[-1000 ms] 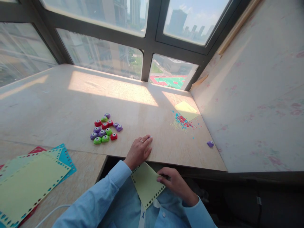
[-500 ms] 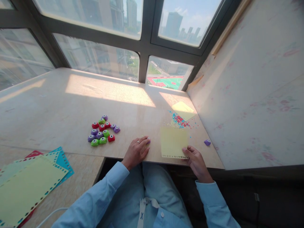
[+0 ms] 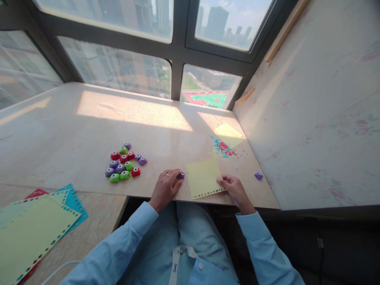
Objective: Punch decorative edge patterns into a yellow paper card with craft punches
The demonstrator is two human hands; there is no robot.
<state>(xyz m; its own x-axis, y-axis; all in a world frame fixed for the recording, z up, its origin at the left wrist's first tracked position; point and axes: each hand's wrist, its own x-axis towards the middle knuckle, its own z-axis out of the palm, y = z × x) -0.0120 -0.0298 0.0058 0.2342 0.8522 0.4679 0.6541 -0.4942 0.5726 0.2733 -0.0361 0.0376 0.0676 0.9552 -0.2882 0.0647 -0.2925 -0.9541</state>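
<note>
Between the fingers of my left hand (image 3: 166, 187) is a small purple craft punch (image 3: 181, 174), resting at the table's front edge. My right hand (image 3: 236, 190) pinches the lower right corner of a pale yellow sheet of paper (image 3: 205, 177). Small punched holes run along the sheet's near edge, and a few show at its upper left corner. The sheet's left edge lies just right of the purple punch; whether it enters the punch's slot I cannot tell.
Several red, green and purple punches (image 3: 120, 168) cluster to the left. Another purple punch (image 3: 259, 175) lies far right. Red, blue and yellow paper bits (image 3: 224, 149) are scattered beside a yellow sheet (image 3: 228, 133). Punched coloured sheets (image 3: 38, 225) overlap at lower left. A wall (image 3: 320, 118) bounds the right.
My right hand has moved left, bringing the yellow sheet closer to the purple punch and turning it slightly. My left hand's fingers have shifted, showing more of the punch.
</note>
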